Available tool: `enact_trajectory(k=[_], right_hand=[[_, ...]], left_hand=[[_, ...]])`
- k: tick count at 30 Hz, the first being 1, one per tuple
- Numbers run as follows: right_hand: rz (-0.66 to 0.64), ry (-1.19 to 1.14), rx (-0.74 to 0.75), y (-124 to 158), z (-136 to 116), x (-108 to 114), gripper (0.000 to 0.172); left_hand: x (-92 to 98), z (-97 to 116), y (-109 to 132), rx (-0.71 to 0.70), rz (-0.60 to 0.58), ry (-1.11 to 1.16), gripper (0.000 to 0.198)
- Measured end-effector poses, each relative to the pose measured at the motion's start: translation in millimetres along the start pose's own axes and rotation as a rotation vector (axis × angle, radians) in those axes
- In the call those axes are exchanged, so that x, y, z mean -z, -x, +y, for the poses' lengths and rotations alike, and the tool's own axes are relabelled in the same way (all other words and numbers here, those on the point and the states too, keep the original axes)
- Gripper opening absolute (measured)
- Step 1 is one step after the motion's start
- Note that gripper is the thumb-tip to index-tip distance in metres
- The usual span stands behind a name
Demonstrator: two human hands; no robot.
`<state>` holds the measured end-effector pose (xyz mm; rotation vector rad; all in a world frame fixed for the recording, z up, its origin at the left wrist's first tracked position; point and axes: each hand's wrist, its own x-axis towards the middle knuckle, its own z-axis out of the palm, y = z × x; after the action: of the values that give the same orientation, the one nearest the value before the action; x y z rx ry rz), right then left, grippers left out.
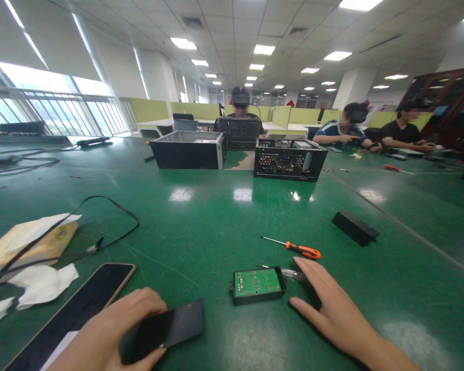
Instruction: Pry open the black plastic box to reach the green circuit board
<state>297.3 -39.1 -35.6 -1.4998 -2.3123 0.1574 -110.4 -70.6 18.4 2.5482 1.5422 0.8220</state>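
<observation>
My left hand [116, 335] is closed around a flat black plastic cover [170, 327] at the near edge of the green table [201, 226]. My right hand [328, 309] lies open, fingers stretched flat on the table, just right of a small black box with a green circuit board [258, 284] showing inside it. A clear-handled tool [290, 273] sits between that box and my right fingertips. An orange-handled screwdriver [299, 249] lies a little beyond them.
A phone [77, 309] lies by my left wrist, with white tissues [42, 283], a brown packet [27, 242] and a black cable [112, 226] to the left. A black block [354, 227] sits right. Open computer cases [191, 149] [290, 159] stand farther back; three people sit beyond.
</observation>
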Motion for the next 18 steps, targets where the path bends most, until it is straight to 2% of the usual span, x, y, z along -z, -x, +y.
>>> enact_trajectory(k=[1,3,6,9,13,18], right_hand=[[0.010,-0.015,-0.002,-0.4,0.0,0.4,0.068],[0.031,-0.048,-0.012,-0.9,0.1,0.9,0.066],[0.054,-0.090,-0.030,-1.1,0.6,1.3,0.063],[0.050,-0.125,-0.051,-1.6,0.2,2.7,0.063],[0.025,-0.158,-0.074,-2.8,-2.1,6.3,0.063],[0.019,-0.185,-0.084,-2.3,-2.9,8.1,0.061]], left_hand=[[0.6,9.2,-13.6,-0.078,-0.031,0.015,0.027],[-2.7,30.2,-40.1,-0.135,-0.071,0.049,0.027],[-17.9,60.5,-72.7,-0.129,-0.084,0.150,0.028],[-38.3,78.1,-91.6,-0.133,-0.059,0.214,0.029],[-59.8,79.8,-95.0,-0.162,-0.036,0.217,0.031],[-69.6,69.3,-87.0,-0.205,0.046,0.245,0.039]])
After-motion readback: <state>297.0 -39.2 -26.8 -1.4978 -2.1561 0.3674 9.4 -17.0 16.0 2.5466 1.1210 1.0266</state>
